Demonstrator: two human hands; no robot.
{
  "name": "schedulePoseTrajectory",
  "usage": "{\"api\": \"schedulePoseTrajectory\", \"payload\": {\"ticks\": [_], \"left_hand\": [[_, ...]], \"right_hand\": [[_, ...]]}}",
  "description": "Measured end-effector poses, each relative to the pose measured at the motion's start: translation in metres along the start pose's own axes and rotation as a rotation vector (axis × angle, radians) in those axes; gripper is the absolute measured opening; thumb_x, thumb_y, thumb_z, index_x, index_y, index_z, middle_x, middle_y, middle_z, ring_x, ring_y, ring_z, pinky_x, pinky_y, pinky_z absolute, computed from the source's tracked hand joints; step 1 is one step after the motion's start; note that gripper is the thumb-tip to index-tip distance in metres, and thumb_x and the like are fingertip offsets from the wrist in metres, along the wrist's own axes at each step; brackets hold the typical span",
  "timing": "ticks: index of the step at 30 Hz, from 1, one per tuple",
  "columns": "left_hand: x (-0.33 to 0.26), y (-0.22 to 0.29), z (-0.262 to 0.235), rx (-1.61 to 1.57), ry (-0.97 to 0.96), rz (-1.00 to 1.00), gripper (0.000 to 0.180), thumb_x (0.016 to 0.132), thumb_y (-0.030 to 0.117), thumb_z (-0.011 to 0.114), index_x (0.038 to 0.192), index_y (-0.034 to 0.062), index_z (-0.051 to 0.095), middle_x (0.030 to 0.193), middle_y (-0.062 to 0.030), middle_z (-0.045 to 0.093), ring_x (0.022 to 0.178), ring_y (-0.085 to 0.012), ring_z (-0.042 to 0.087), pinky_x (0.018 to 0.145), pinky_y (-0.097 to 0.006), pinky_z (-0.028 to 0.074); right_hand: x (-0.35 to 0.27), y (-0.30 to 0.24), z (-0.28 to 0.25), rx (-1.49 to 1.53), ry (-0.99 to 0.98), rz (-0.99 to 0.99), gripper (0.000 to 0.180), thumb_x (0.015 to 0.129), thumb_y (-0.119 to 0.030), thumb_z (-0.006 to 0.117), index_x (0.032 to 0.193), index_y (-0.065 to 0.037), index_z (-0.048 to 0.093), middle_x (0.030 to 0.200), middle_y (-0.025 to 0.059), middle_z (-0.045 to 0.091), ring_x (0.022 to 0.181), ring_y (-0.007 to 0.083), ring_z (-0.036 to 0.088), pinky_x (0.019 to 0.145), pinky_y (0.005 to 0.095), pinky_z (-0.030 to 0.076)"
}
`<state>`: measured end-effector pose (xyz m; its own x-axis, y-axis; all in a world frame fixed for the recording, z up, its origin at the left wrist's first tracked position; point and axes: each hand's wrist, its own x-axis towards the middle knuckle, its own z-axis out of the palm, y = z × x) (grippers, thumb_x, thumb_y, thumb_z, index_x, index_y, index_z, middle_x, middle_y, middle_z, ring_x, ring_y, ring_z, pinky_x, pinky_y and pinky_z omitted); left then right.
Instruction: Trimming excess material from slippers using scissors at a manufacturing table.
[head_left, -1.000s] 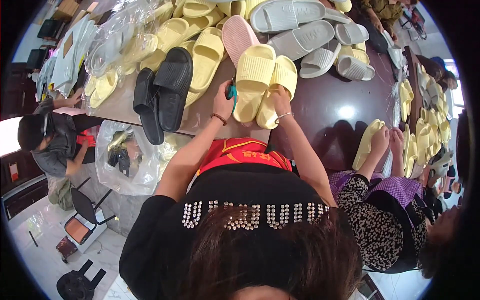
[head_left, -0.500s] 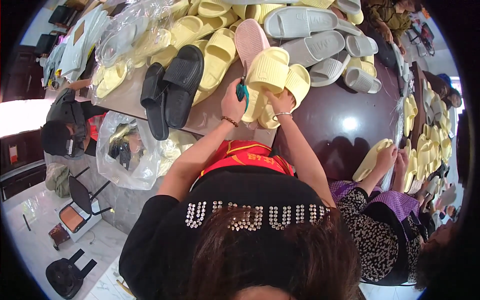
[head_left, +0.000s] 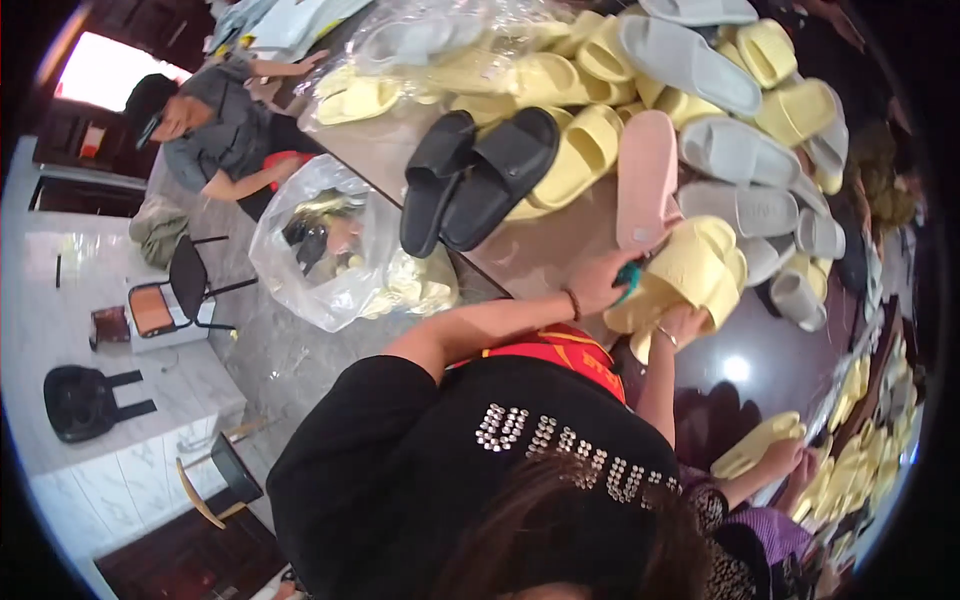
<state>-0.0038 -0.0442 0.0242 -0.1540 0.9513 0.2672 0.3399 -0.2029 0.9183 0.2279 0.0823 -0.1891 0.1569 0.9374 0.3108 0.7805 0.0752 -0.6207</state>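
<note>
Gripping a small teal tool (head_left: 630, 277) in left hand (head_left: 598, 287) | right hand (head_left: 683, 325) grasping yellow slipper (head_left: 690, 272) | table (head_left: 540, 250) near edge

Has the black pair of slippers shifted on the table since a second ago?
Cannot tell. The black slippers sit elsewhere in the picture, but the head camera swung; they lie beside the same yellow slipper as before.
</note>
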Motion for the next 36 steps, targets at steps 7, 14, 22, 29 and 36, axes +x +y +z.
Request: {"api": "schedulePoseTrajectory", "payload": {"ticks": [7, 14, 22, 29, 36], "left_hand": [[-0.03, 0.018, -0.025, -0.056, 0.21, -0.052, 0.048, 0.07, 0.007, 0.057, 0.115, 0.0047, 0.043, 0.107, -0.0163, 0.052, 0.097, -0.0295, 0.052, 0.083, -0.034, 0.042], [-0.049, 0.043, -0.069, -0.041, 0.353, -0.026, 0.047, 0.07, 0.006, 0.056, 0.115, 0.0048, 0.043, 0.108, -0.0151, 0.052, 0.098, -0.0288, 0.052, 0.083, -0.033, 0.042], [-0.067, 0.016, -0.103, 0.097, 0.424, -0.217, 0.047, 0.07, 0.007, 0.055, 0.116, 0.0056, 0.043, 0.103, -0.0157, 0.054, 0.096, -0.0295, 0.053, 0.08, -0.033, 0.043], [-0.069, -0.009, -0.107, 0.01, 0.355, -0.212, 0.045, 0.071, 0.014, 0.058, 0.113, 0.0053, 0.044, 0.092, -0.0186, 0.056, 0.087, -0.0329, 0.055, 0.073, -0.037, 0.044], [-0.08, -0.003, -0.128, -0.282, 0.278, -0.277, 0.048, 0.074, 0.021, 0.06, 0.115, 0.0042, 0.041, 0.089, -0.0179, 0.057, 0.08, -0.0283, 0.057, 0.067, -0.036, 0.043]], "right_hand": [[-0.024, -0.187, -0.103, 0.32, 0.254, -0.176, 0.039, 0.081, -0.034, 0.05, 0.097, 0.002, 0.054, 0.087, 0.0161, 0.058, 0.07, 0.0256, 0.053, 0.062, 0.0307, 0.043], [-0.049, -0.288, -0.15, 0.579, -0.101, 0.015, 0.027, 0.076, -0.011, 0.053, 0.095, 0.008, 0.051, 0.088, 0.0191, 0.058, 0.074, 0.0257, 0.054, 0.069, 0.0316, 0.043], [-0.054, -0.284, -0.094, 0.34, -0.43, -0.039, 0.032, 0.076, -0.017, 0.053, 0.092, 0.01, 0.052, 0.087, 0.0214, 0.059, 0.074, 0.0288, 0.056, 0.068, 0.0333, 0.043], [-0.042, -0.243, -0.044, -0.063, -0.368, -0.119, 0.024, 0.074, -0.011, 0.051, 0.082, 0.011, 0.056, 0.073, 0.0233, 0.059, 0.062, 0.0324, 0.054, 0.06, 0.0382, 0.043], [-0.042, -0.252, -0.062, 0.493, -0.113, 0.086, 0.025, 0.077, -0.015, 0.049, 0.084, 0.009, 0.054, 0.068, 0.018, 0.058, 0.053, 0.0257, 0.049, 0.05, 0.0349, 0.041]]}}
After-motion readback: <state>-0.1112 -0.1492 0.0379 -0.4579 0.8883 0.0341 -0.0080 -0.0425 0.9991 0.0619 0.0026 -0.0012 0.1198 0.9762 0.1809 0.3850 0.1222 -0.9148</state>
